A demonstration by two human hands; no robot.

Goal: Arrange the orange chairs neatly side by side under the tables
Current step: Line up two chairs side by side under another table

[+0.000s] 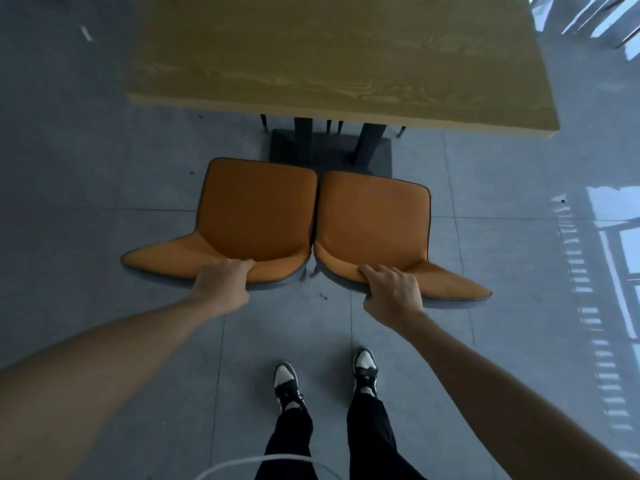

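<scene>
1. Head view: two orange chairs on the grey tiled floor [104, 202], facing a wooden bench [346, 57], side by side, inner edges touching or nearly so.
2. Left chair [256, 209] and right chair [374, 220] both short of the bench edge; seats fully in the open, not yet tucked under.
3. Left hand [221, 282] curled over the top of the left chair's backrest, fingers hooked onto the front face.
4. Right hand [391, 292] gripping the right chair's backrest the same way, thumb behind.
5. Dark bench base [329, 147] straight ahead, just beyond the front edges of both seats; slim dark legs also visible under the bench, owner unclear.
6. Shoes [287, 382] close behind the chairs; white cable [242, 462] curving at the bottom edge, near the legs.
7. Likely step: pushing both chairs forward together.
8. Risks, as judgement: chair legs catching on the base plate and stopping or tipping a chair; uneven push from the two hands splaying the pair apart or skewing one; right chair sits slightly rotated, so may jam against its neighbour; cable snagging a foot on stepping forward.
</scene>
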